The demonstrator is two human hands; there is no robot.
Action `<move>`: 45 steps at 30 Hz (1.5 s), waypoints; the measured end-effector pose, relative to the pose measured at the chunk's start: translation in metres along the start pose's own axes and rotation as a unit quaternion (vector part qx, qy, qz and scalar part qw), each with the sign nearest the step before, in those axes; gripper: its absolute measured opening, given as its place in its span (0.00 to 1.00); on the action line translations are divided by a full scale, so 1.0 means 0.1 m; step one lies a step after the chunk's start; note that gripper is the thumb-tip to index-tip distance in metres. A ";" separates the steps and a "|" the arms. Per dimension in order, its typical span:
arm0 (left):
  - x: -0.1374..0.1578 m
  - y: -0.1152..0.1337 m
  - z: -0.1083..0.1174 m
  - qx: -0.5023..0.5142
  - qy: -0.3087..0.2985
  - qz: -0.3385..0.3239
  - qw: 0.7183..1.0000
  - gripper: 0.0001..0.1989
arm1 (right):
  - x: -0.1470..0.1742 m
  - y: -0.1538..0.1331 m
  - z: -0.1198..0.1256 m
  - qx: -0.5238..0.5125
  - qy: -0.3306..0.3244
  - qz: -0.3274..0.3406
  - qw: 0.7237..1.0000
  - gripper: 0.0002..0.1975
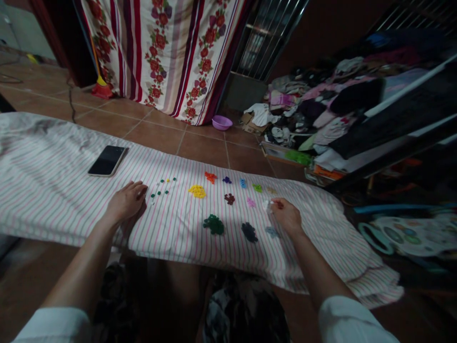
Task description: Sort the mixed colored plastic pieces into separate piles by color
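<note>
My left hand [127,201] rests on the striped cloth with its fingers loosely stretched out, nothing seen in them. Just right of it lie several small green pieces [159,193], a yellow one [167,180] and some tiny white ones. My right hand [286,216] has its fingertips pinched together at a small white pile [267,205]; what they grip is too small to make out. Around it are little heaps of pink [251,202], tan [271,190], light green [257,187] and grey-blue [272,232] pieces.
More heaps lie mid-cloth: yellow [197,191], orange [210,177], brown [229,198], dark green [213,225] and blackish [249,232]. A phone [107,160] lies at the left. Beyond are a floral curtain [171,57], purple basin [222,123] and piled clothes [307,109].
</note>
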State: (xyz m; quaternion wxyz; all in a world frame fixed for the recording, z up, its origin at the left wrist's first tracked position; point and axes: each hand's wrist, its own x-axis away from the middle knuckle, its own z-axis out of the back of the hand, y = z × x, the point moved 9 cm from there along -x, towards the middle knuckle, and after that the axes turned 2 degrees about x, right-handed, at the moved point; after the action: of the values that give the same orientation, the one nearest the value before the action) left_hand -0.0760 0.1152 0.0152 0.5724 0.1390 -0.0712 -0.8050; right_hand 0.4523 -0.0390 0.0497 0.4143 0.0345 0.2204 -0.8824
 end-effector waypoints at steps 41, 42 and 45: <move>0.01 0.04 0.00 -0.007 -0.027 -0.005 1.000 0.20 | 0.40 -1.94 -0.50 -0.118 -0.100 0.294 0.943 0.13; 0.01 0.03 0.00 -0.007 -0.027 -0.002 1.000 0.20 | 0.47 -2.10 -0.55 -0.127 -0.111 0.318 0.933 0.13; 0.00 0.02 -0.01 -0.004 -0.026 0.005 1.000 0.19 | 0.70 -2.56 -0.71 -0.146 -0.145 0.376 0.904 0.13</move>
State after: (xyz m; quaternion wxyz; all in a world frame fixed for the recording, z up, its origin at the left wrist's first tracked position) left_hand -0.0739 0.1143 0.0147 0.5746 0.1156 -0.0838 -0.8059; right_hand 0.2068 0.0839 0.0615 0.7429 -0.0744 0.2546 -0.6146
